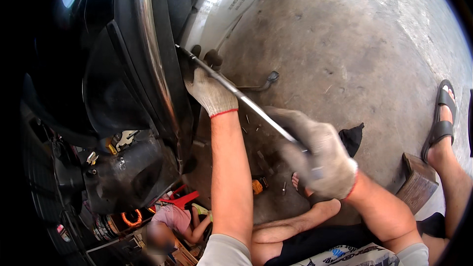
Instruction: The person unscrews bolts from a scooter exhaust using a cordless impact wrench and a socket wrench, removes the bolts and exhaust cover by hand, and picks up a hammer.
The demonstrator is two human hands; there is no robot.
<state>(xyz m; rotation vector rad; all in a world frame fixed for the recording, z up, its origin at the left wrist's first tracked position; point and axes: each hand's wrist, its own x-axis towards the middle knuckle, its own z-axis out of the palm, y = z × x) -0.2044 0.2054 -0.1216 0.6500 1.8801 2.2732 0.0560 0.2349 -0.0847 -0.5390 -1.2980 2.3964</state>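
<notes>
My left hand (pixel 209 91), in a cream glove with a red cuff, reaches into the gap between the motor scooter's dark body panel (pixel 180 96) and its silver engine cover (pixel 219 5). Its fingers are curled beneath a long metal bar tool (pixel 251 106); what they grip is hidden. My right hand (pixel 322 155), also gloved and somewhat blurred, is wrapped round the near end of the bar, whose far tip lies against the scooter beside a chrome rail (pixel 150 44). A bent foot pedal (pixel 271 79) sticks out right of my left glove.
A black cloth (pixel 351 138), a yellow-black tool (pixel 258 184) and small metal pieces lie on the concrete floor (pixel 345 49). A wooden block (pixel 414 187) stands by my sandaled foot (pixel 438 123). Another person (pixel 175 219) is at lower left, near a red plastic item (pixel 180 199).
</notes>
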